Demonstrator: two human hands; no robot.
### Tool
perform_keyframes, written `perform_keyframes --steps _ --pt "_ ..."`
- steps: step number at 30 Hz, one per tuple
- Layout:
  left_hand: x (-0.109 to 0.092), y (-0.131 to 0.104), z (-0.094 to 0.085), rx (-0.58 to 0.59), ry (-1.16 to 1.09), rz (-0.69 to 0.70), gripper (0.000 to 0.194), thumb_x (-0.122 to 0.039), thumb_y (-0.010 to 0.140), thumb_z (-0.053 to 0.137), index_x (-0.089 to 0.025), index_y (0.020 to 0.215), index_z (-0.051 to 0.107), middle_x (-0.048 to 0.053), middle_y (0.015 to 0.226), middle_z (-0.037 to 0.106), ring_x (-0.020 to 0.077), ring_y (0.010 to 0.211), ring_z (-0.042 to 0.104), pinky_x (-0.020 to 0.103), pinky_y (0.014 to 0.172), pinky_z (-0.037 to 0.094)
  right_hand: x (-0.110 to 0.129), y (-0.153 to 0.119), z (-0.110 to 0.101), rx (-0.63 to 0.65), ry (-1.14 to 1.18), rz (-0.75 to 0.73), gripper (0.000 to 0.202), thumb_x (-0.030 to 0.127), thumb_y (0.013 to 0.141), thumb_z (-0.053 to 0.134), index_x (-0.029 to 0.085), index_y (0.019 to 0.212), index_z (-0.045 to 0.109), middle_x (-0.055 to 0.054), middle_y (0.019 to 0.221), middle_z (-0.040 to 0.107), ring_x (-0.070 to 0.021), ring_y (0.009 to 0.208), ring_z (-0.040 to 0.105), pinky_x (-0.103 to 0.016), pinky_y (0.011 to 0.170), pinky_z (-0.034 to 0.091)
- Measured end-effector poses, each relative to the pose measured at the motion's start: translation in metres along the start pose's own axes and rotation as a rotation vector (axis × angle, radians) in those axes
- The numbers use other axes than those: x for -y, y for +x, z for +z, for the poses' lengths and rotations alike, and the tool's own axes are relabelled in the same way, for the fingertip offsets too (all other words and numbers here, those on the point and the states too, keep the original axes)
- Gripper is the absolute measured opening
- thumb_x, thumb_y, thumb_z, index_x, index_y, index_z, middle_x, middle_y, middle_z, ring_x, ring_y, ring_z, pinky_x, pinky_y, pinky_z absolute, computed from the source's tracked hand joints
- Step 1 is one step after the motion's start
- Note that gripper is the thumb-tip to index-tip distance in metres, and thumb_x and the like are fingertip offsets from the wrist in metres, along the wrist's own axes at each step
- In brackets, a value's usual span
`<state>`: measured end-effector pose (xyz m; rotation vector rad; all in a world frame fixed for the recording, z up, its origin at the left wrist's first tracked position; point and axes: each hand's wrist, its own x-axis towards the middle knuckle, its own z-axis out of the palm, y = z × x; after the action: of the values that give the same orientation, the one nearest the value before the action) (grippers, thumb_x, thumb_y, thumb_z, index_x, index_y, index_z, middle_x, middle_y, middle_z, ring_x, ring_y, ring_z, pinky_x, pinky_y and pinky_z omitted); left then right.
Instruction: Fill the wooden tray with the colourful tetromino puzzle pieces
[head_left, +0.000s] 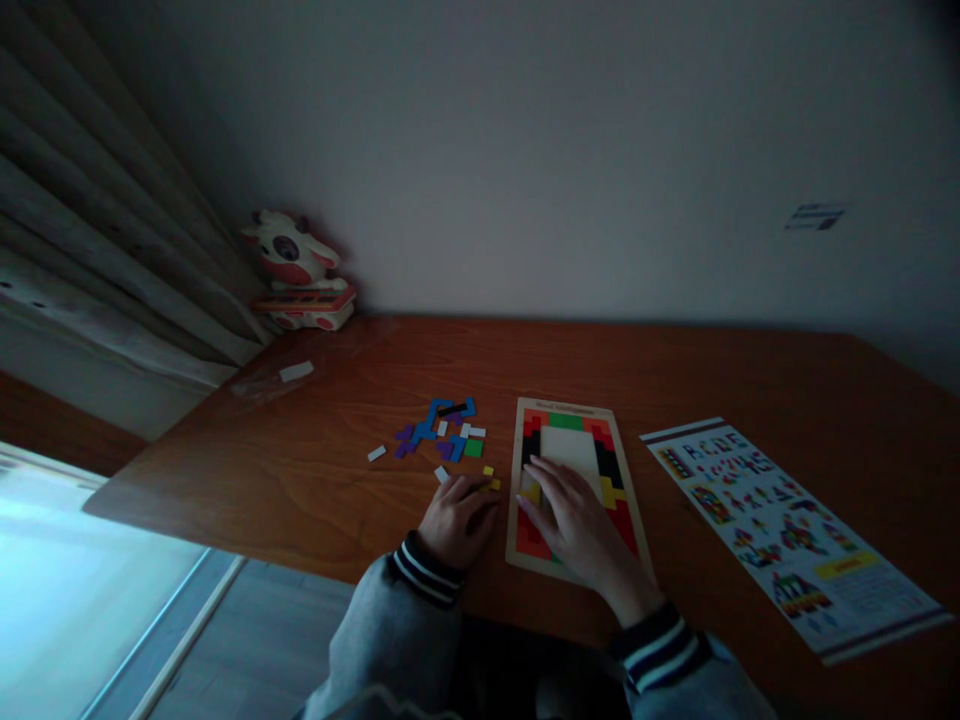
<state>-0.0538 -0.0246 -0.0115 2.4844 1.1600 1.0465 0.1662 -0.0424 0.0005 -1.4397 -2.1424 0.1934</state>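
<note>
My left hand (456, 522) rests on the table with its fingers curled, the fingertips on a yellow puzzle piece (489, 470). To its right lies a wooden puzzle board (637, 515), with coloured block pieces set around its edge and a pale bare middle. Over the board's lower half is my right hand (581, 520), fingers stretched and thumb apart. Its thumb and fingertips are around another yellow piece (532, 493) at the board's left side. Loose blue pieces (424, 429), a green square (474, 449), and purple, white and black ones lie beyond my left hand.
A printed pattern sheet (780, 530) lies to the right of the board. At the back left stands a cow-shaped toy with a keyboard (304, 275), near a clear plastic bag (262, 388). A curtain (97, 200) hangs at the left, and a wall rises behind the table (712, 375).
</note>
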Motion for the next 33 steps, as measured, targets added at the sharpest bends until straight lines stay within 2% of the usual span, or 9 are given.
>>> perform_keyframes --steps 3,8,15,21,26,33 --pt "0.000 0.000 0.000 0.002 -0.002 -0.008 0.019 -0.020 0.089 0.059 -0.020 0.101 0.073 0.010 0.110 0.070 0.0227 0.098 0.066 0.038 0.087 0.058 -0.001 0.000 0.002 -0.013 0.028 0.004 0.043 0.039 0.099 0.049 0.017 0.135 0.053 -0.013 0.136 0.060 -0.0273 0.126 0.055 -0.050 0.108 0.047" --pt "0.000 -0.001 0.001 0.013 0.007 -0.007 0.019 -0.018 0.090 0.058 -0.020 0.104 0.071 0.010 0.109 0.070 0.0220 0.097 0.067 0.038 0.087 0.058 -0.002 0.000 0.001 -0.014 0.021 0.009 0.041 0.038 0.099 0.047 0.016 0.134 0.053 -0.014 0.139 0.057 -0.0274 0.127 0.054 -0.052 0.110 0.044" --pt "0.003 -0.002 0.001 0.001 -0.004 0.006 0.021 -0.017 0.094 0.055 -0.021 0.109 0.070 0.010 0.112 0.070 0.0212 0.100 0.067 0.036 0.089 0.058 -0.004 0.000 -0.001 -0.024 0.028 -0.020 0.041 0.034 0.098 0.051 0.021 0.136 0.051 -0.011 0.133 0.063 -0.0258 0.124 0.057 -0.054 0.111 0.039" --pt "0.005 -0.002 0.004 -0.022 -0.003 0.010 0.020 -0.018 0.094 0.055 -0.020 0.107 0.070 0.010 0.111 0.070 0.0213 0.099 0.067 0.036 0.088 0.058 -0.003 -0.005 -0.005 -0.097 0.004 -0.033 0.038 0.033 0.097 0.051 0.021 0.134 0.052 -0.011 0.130 0.064 -0.0262 0.122 0.058 -0.052 0.108 0.041" --pt "0.003 -0.002 0.003 -0.010 0.009 -0.008 0.021 -0.018 0.094 0.054 -0.020 0.107 0.070 0.011 0.111 0.070 0.0213 0.098 0.067 0.037 0.088 0.058 0.000 -0.020 -0.009 -0.118 -0.002 -0.039 0.035 0.028 0.097 0.052 0.023 0.131 0.053 -0.008 0.127 0.065 -0.0249 0.118 0.060 -0.051 0.108 0.041" --pt "0.003 -0.003 0.002 -0.041 0.039 -0.024 0.021 -0.017 0.094 0.054 -0.020 0.107 0.070 0.011 0.112 0.070 0.0215 0.099 0.067 0.038 0.089 0.057 0.000 -0.048 -0.009 -0.172 0.023 -0.022 0.027 0.028 0.094 0.056 0.026 0.121 0.059 -0.007 0.115 0.068 -0.0257 0.107 0.064 -0.046 0.096 0.051"
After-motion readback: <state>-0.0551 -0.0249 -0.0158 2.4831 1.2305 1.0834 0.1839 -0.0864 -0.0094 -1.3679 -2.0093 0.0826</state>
